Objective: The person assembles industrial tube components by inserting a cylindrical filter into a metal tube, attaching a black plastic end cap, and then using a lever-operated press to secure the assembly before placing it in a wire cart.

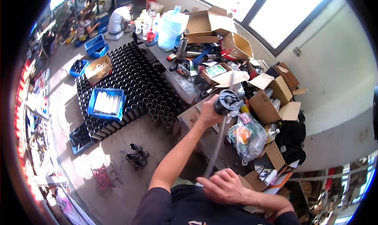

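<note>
My left hand [210, 112] is wrapped round a short black cylinder [223, 105], holding it above the workbench with its open end upward. Dark parts show inside that end, but I cannot make out their kind. A long, thin grey metal rod [216, 154] slants past the cylinder's near side, its upper end smeared by motion. At its lower end, close to my body, my right hand [226, 187] has its fingers curled round the rod, the index finger partly stretched to the left. The palm side of this hand is hidden.
A bag of small parts [247, 135] and opened cardboard boxes [264, 106] crowd the bench's right side. Many black tubes [145, 81] stand in rows on the left, a blue crate [93, 114] on them. Several black cylinders [137, 157] stand on the floor. People sit far off.
</note>
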A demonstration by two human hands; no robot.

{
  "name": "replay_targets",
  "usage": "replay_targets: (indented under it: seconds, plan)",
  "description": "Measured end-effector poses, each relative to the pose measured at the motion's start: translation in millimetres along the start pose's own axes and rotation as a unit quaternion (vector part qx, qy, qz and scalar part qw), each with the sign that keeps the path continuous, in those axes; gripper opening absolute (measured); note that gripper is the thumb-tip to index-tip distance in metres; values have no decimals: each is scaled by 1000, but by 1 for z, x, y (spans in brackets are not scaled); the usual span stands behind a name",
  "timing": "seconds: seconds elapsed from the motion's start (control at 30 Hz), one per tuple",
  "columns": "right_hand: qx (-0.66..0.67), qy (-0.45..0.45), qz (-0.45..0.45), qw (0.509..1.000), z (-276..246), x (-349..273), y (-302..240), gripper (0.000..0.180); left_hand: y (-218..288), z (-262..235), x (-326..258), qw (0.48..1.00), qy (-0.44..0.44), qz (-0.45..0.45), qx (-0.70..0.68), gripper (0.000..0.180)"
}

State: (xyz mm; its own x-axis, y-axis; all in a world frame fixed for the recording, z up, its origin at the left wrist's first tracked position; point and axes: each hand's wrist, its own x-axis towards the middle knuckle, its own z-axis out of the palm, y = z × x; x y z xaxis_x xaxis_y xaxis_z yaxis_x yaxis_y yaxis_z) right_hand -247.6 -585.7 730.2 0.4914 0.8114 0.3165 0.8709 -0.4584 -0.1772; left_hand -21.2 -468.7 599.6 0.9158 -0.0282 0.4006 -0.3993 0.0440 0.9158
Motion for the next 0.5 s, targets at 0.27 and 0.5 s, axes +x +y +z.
replay_targets:
  seconds: [0.27,0.5]
  plan:
    - [-125,-80,-270,951,27,301,154,39,17,25,-14,990,-86,-73,87,66]
    - [72,-378,-277,880,39,168,80,69,-6,2,7,999,-26,-21,-17,48]
